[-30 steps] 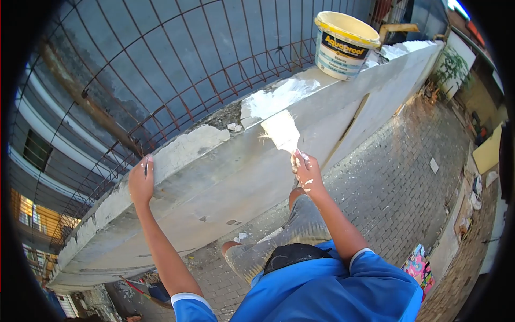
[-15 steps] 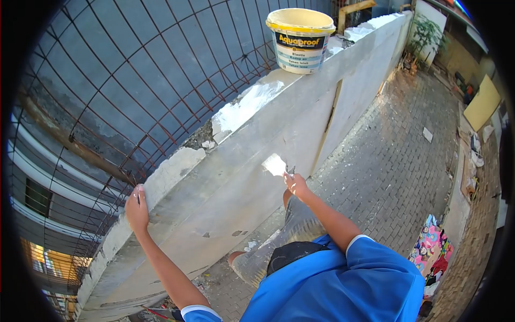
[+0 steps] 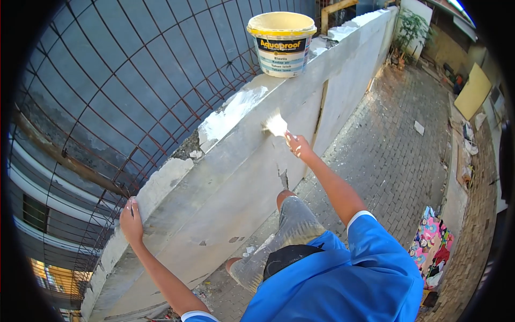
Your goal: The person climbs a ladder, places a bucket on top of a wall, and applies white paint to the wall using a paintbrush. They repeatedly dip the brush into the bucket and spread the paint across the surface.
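My right hand (image 3: 299,145) is closed around the handle of a paintbrush (image 3: 277,125) with white-coated bristles. The brush is raised in front of the side of the grey concrete wall (image 3: 230,161); whether its tip touches the surface I cannot tell. My left hand (image 3: 131,221) grips the wall's top edge at the left, beside the rusty bar grid, with its fingers curled and partly hidden. On top of the wall stands an upright Aquaproof bucket (image 3: 281,48), its lid off and its inside pale cream. Fresh white coating (image 3: 236,110) covers part of the wall top near it.
A rusty steel grid (image 3: 123,80) rises behind the wall. Brick paving (image 3: 386,161) runs along the right side. Colourful cloth (image 3: 431,241), a yellow board (image 3: 473,91) and a plant (image 3: 412,32) stand or lie farther off. A crack (image 3: 282,177) marks the wall's side.
My right hand has moved the paintbrush up along the wall's side, toward the top edge. My left hand stays at the wall's edge. The view has shifted slightly.
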{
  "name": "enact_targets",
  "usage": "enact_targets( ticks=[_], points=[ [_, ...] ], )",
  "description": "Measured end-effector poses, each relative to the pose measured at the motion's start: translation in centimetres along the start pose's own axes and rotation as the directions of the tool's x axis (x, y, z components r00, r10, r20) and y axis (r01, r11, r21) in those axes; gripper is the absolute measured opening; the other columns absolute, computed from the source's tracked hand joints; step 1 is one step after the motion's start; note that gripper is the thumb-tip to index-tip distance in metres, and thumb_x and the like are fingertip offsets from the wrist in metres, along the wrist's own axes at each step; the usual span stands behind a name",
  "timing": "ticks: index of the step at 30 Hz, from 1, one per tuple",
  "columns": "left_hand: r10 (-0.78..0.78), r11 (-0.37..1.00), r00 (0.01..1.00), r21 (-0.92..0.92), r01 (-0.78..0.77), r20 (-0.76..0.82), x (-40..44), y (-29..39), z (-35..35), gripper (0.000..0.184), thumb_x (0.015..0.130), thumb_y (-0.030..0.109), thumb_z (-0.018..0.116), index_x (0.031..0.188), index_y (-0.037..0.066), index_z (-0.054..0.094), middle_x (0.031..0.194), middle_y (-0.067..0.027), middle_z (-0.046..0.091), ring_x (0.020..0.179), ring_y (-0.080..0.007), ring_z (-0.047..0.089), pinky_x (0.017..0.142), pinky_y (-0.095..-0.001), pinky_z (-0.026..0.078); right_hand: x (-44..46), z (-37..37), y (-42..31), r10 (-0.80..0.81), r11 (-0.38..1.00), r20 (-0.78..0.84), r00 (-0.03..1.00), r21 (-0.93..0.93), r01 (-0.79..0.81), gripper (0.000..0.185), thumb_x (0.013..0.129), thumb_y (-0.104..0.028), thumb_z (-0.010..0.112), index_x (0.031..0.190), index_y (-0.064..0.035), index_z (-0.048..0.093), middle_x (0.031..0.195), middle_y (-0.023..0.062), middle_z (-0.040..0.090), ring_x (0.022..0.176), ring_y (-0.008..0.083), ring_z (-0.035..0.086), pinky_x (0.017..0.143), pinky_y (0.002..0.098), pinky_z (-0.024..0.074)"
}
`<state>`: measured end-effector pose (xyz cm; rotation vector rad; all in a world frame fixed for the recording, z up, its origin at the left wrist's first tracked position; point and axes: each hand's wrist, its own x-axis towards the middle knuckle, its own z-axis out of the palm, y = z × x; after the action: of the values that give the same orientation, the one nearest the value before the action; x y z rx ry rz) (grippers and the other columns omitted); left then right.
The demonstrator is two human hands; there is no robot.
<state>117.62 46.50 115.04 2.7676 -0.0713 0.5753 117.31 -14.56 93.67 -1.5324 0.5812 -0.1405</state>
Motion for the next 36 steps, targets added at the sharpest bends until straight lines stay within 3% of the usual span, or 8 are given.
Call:
enact_targets(
  ticks=[3, 6, 9, 16, 22, 27, 33, 36],
  points=[
    [0.005, 1.0, 1.0, 0.008, -0.005, -0.006, 0.0, -0.2, -0.1, 0.048, 0.106, 0.039, 0.045, 0.125, 0.002, 0.069, 0.125, -0.0191, 0.069, 0.117, -0.0382, 0.063, 0.102, -0.0422, 0.047, 0.1, -1.2, 5.6, 0.08, 0.994, -0.03, 0.996, -0.067, -0.082, 0.055, 0.097, -0.057, 0.061, 0.071, -0.009, 0.061, 0.058, -0.0012, 0.051, 0.048, 0.0096, 0.048, 0.045, 0.0296, 0.035],
    [-0.005, 1.0, 1.0, 0.012, 0.005, -0.002, -0.1, 0.1, -0.1, 0.048, 0.106, 0.039, 0.045, 0.125, 0.002, 0.069, 0.125, -0.0192, 0.069, 0.117, -0.0382, 0.063, 0.101, -0.0423, 0.047, -0.2, -2.8, 7.9, 0.144, 0.864, -0.142, 0.979, -0.464, -0.194, 0.057, 0.096, -0.058, 0.061, 0.072, -0.0065, 0.063, 0.058, 0.0024, 0.053, 0.05, 0.0135, 0.05, 0.047, 0.0331, 0.0387],
    [-0.005, 1.0, 1.0, 0.019, 0.005, 0.004, -0.1, 0.0, -0.1, 0.048, 0.106, 0.039, 0.045, 0.125, 0.002, 0.069, 0.125, -0.0191, 0.069, 0.117, -0.0383, 0.063, 0.101, -0.0425, 0.047, 0.2, -3.4, 4.5, 0.247, 0.929, -0.106, 0.963, -0.257, -0.267, 0.058, 0.096, -0.057, 0.062, 0.073, -0.0036, 0.064, 0.058, 0.0057, 0.055, 0.051, 0.017, 0.051, 0.05, 0.0351, 0.0404],
    [-0.022, 0.999, 1.0, 0.048, 0.022, 0.002, 0.0, -0.4, 0.1, 0.048, 0.106, 0.04, 0.045, 0.127, 0.004, 0.069, 0.127, -0.0186, 0.069, 0.119, -0.0387, 0.061, 0.102, -0.0433, 0.046, -2.0, -5.8, -10.5, -0.103, 0.961, -0.042, 0.994, -0.261, 0.089, 0.057, 0.096, -0.058, 0.064, 0.07, -0.0063, 0.06, 0.058, -0.0009, 0.05, 0.05, 0.0092, 0.043, 0.047, 0.0296, 0.0326],
    [-0.034, 0.999, 0.999, 0.035, 0.033, 0.029, 0.0, -0.7, 0.0, 0.049, 0.106, 0.042, 0.046, 0.128, 0.004, 0.068, 0.128, -0.0185, 0.068, 0.12, -0.0386, 0.061, 0.103, -0.0439, 0.045, -4.6, -2.8, -10.0, -0.076, 0.997, -0.052, 0.996, 0.008, 0.077, 0.055, 0.097, -0.057, 0.063, 0.072, -0.0085, 0.061, 0.057, -0.0037, 0.049, 0.05, 0.0064, 0.039, 0.047, 0.027, 0.0296],
    [-0.021, 0.999, 1.0, 0.05, 0.021, 0.015, 0.1, -1.0, 0.2, 0.05, 0.106, 0.042, 0.046, 0.129, 0.004, 0.068, 0.128, -0.0197, 0.068, 0.12, -0.0385, 0.061, 0.103, -0.0435, 0.045, 0.5, 2.3, 7.9, -0.039, 0.956, -0.047, 0.998, -0.292, 0.024, 0.064, 0.094, -0.062, 0.062, 0.081, 0.0001, 0.069, 0.063, 0.0091, 0.063, 0.058, 0.0208, 0.059, 0.056, 0.0374, 0.0456],
    [-0.015, 0.999, 1.0, 0.052, 0.014, 0.017, 0.1, -1.2, 0.2, 0.05, 0.106, 0.042, 0.045, 0.129, 0.003, 0.067, 0.128, -0.0202, 0.068, 0.12, -0.0388, 0.061, 0.103, -0.0437, 0.045, -2.6, 1.6, 12.5, -0.09, 0.822, -0.243, 0.966, -0.565, -0.065, 0.064, 0.093, -0.06, 0.061, 0.083, 0.0014, 0.075, 0.079, 0.0251, 0.071, 0.078, 0.0394, 0.071, 0.072, 0.0454, 0.0529],
    [-0.004, 0.999, 1.0, 0.034, 0.004, 0.014, 0.2, -1.2, 0.4, 0.051, 0.107, 0.042, 0.044, 0.129, 0.002, 0.067, 0.127, -0.0202, 0.068, 0.12, -0.0389, 0.061, 0.103, -0.0434, 0.045, -3.4, 1.0, 4.9, -0.076, 0.787, -0.087, 0.993, -0.617, 0.006, 0.065, 0.094, -0.059, 0.06, 0.083, 0.003, 0.073, 0.077, 0.0245, 0.07, 0.076, 0.0394, 0.071, 0.071, 0.046, 0.0527]
  ],
)
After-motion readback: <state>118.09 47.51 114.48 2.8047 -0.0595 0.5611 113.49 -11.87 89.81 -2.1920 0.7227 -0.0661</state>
